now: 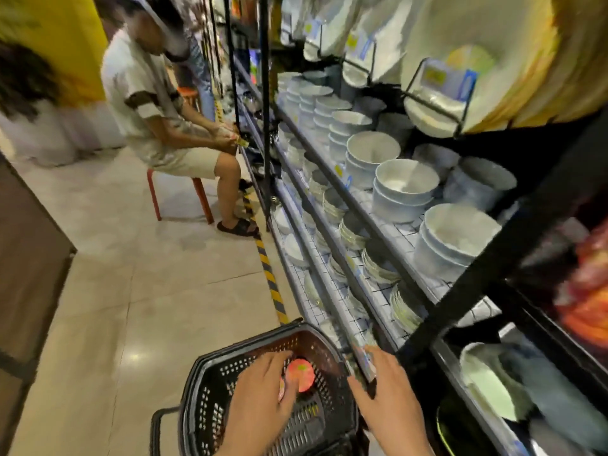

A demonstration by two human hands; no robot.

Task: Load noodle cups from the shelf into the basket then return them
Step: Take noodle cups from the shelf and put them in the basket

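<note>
Currently both hands reach into view from the bottom edge. Left hand (263,393) is inside the basket (210,376), palm down, fingers spread and slightly bent over a noodle cup (301,375); fingertips touch the cup's lid and side. Whether the fingers actually close round the cup, I cannot tell: motion blur. Cup lid is round, pink-red with a small green-yellow mark, glossy. The cup sits low in the basket, near its far right corner.

Right hand (383,390) is at the basket's right rim, next to the shelf edge (362,360). Thumb and fingers curl round a dark bar there, most likely the basket's handle, though blur hides the join. Grip looks firm.

Basket: dark plastic, perforated walls in a grid of small slots, rounded corners, thick rolled rim. It stands beside the shelving, over the tiled floor (131,291).

Shelving on the right: black metal uprights, white wire-grid decks. Stacked bowls (404,189) in pale blue-white glazed ceramic, deep and round, fill the upper deck; stacked plates (378,264) with thin rims sit on the deck below. Large round platters (477,60) lean on wire stands above. Orange-red packets (585,291) show at far right, blurred.

Yellow-black striped tape (269,278) runs along the shelf base. A person (158,103) sits on a red stool (200,195) further up the aisle.
</note>
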